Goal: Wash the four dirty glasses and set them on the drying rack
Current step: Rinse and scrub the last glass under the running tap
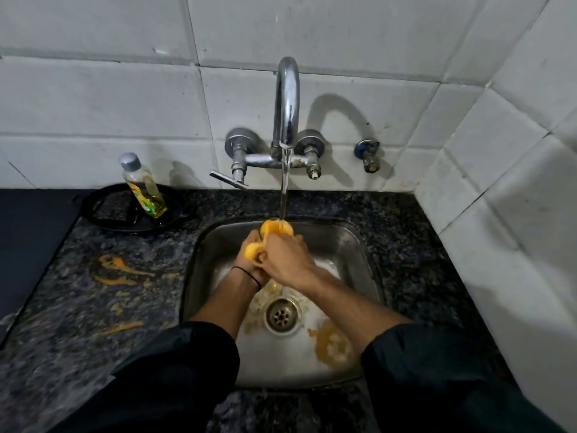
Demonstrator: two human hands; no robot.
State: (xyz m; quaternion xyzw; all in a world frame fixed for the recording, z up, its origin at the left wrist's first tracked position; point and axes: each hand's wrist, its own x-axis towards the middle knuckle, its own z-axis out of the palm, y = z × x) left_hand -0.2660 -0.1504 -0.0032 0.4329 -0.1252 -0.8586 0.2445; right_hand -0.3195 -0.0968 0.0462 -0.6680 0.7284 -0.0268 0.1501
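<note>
Both hands are closed on one glass [277,229]. The left hand [243,262] holds it from the left and beneath, fingers curled round it. The right hand [288,260] lies over the top, overlapping the left, its fingers wrapped round the far side and out of sight. The glass is coated in orange-yellow residue, and its exact shape cannot be told under the hands. It is held above the sink [359,254], near the back wall of the basin and clear of the basin floor.

A stream of water [284,189] runs from the curved chrome tap [287,98] straight onto the upper end of the glass. A thin black band [248,273] circles the left wrist. Both forearms are bare, with dark sleeves [187,370] pushed up.

In the basin, the drain [281,315] sits below the hands, and a patch of orange residue [332,345] lies to its right on the floor.

On the speckled dark counter [415,232] left of the sink are several orange smears [117,264]. Behind them a bottle of yellow liquid with a grey cap [145,189] stands tilted in a round black tray [103,210]. A small valve [368,154] is fixed to the tiled wall right of the tap.
</note>
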